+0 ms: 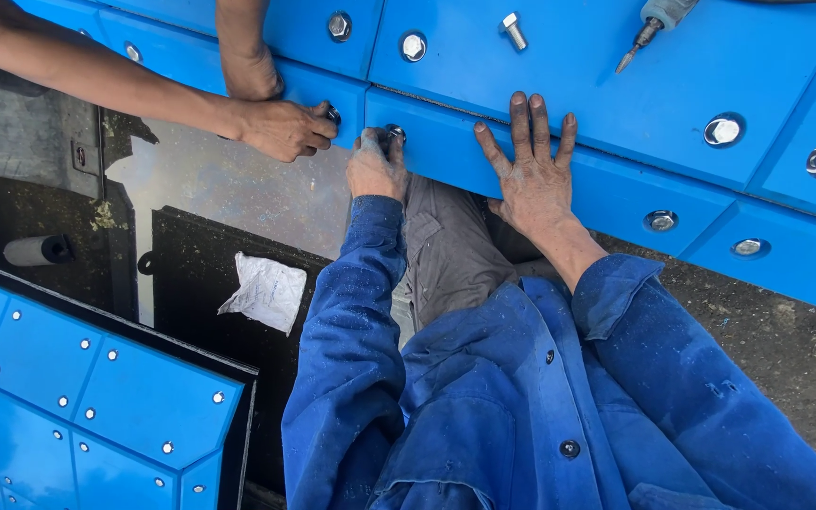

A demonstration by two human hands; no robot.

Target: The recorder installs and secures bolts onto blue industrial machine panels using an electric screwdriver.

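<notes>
Head view: bolt (395, 133) half hidden under left hand (375, 166).

A crumpled white rag (264, 291) is lying on a dark plate (200, 260) below the panel edge, and a short grey cylinder (38, 250) is resting well to its left. A second blue studded panel (87, 397) is being shown at the lower left. A loose bolt (513, 31) is standing upright at the top, with a pointed tool tip (642, 38) lying near it to the right.
</notes>
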